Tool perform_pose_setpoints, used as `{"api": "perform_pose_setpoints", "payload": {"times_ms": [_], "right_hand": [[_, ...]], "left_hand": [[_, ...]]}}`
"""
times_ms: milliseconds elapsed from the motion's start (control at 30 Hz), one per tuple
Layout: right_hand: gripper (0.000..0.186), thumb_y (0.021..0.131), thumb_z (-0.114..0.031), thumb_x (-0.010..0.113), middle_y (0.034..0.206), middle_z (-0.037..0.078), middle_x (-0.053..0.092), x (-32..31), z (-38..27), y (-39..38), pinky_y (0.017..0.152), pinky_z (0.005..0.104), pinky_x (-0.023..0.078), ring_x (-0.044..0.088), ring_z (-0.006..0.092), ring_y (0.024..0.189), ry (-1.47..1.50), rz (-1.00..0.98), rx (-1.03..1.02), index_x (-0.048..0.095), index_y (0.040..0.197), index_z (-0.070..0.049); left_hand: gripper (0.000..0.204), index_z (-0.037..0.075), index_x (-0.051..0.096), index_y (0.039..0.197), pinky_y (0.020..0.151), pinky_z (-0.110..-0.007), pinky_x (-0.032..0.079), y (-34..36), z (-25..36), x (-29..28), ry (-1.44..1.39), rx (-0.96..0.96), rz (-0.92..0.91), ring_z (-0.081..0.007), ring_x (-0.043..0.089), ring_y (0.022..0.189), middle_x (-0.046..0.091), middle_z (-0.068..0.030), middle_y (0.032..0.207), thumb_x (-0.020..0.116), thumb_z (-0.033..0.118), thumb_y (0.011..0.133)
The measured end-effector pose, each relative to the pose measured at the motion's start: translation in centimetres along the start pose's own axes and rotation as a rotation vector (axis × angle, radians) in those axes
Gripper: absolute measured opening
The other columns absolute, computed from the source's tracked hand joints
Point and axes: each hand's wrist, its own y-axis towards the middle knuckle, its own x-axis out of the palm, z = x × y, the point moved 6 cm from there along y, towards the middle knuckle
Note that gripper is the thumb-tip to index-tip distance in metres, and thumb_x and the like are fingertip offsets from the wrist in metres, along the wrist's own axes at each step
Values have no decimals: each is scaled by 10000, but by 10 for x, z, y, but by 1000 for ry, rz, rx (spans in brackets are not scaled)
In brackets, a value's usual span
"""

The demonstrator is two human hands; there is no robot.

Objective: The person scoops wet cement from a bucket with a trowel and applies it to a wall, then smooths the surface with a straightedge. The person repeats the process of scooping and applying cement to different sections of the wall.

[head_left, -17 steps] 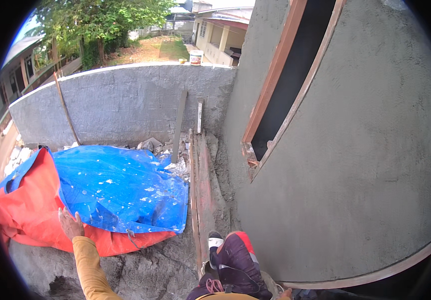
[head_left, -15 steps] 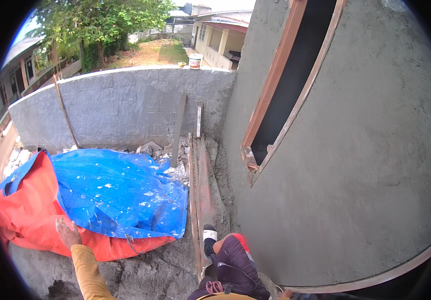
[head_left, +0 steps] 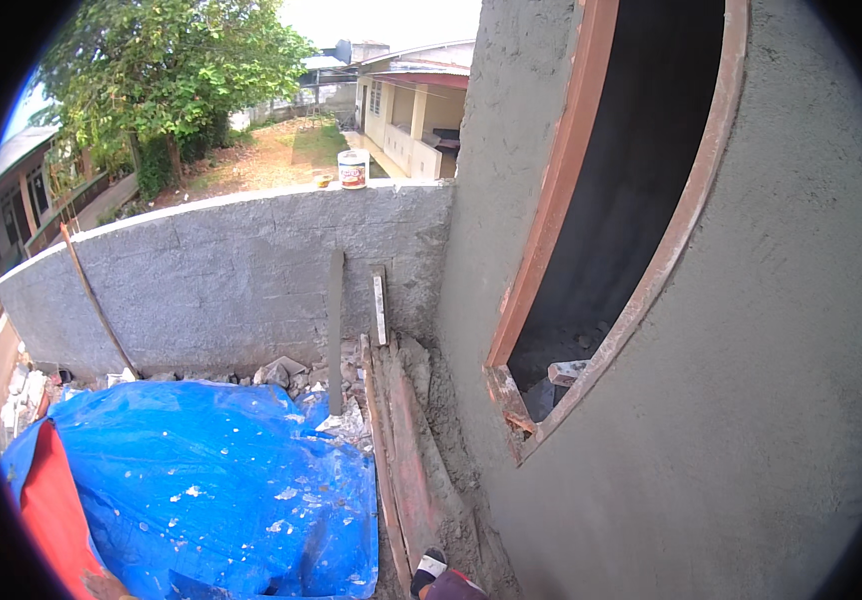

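Note:
At the lower left edge, only the upper part of my left hand shows. Its fingers look stretched out and hold nothing that I can see, in front of the red-orange side of a tarp. The tarp's blue side, spotted with pale splashes, covers a low heap. My right hand is out of the picture. At the bottom, my foot in a dark and white sandal rests by long mortar-smeared planks.
A freshly plastered wall with a wooden-framed opening rises on the right. Ahead stands a low grey wall, with a white bucket on top. A straight grey board and a shorter batten lean there above rubble.
My view has tilted up, so the wall and tarp sit lower in the picture. My left hand has slid to the lower edge; my right hand, barely showing before, has left the view.

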Motion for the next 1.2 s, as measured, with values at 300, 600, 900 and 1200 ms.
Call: {"api": "perform_pose_setpoints", "payload": {"times_ms": [300,600,900,1200], "right_hand": [[573,922,-509,264,548,95,463,34,-10,-45,346,343,346,426,216,398,43,-91,-1,527,766,-25],[455,902,-531,371,714,51,411,146,-126,-100,386,309,293,305,146,428,338,-349,-66,427,945,-81],[493,893,-459,439,924,110,540,302,-240,-169,380,300,341,475,176,546,-154,-426,-176,504,1056,2],[603,845,-481,487,1001,233,611,484,-357,-245,763,386,464,603,323,851,-664,-581,-570,543,1050,84]], "left_hand": [[595,88,355,1348,1061,-385,282,30,265,-216,-271,406,53,-296,320,1295,335,-159,1400,542,366,856],[590,93,397,1320,1042,-396,300,-5,364,-275,-464,606,73,-292,315,1292,359,-148,1383,573,375,833],[504,80,458,1264,993,-409,369,-66,284,-120,-311,73,-217,-276,409,1225,443,-140,1310,577,334,845],[524,57,482,1229,937,-412,416,-166,331,-144,99,162,-616,-293,450,1177,475,-146,1264,642,299,792]]}}
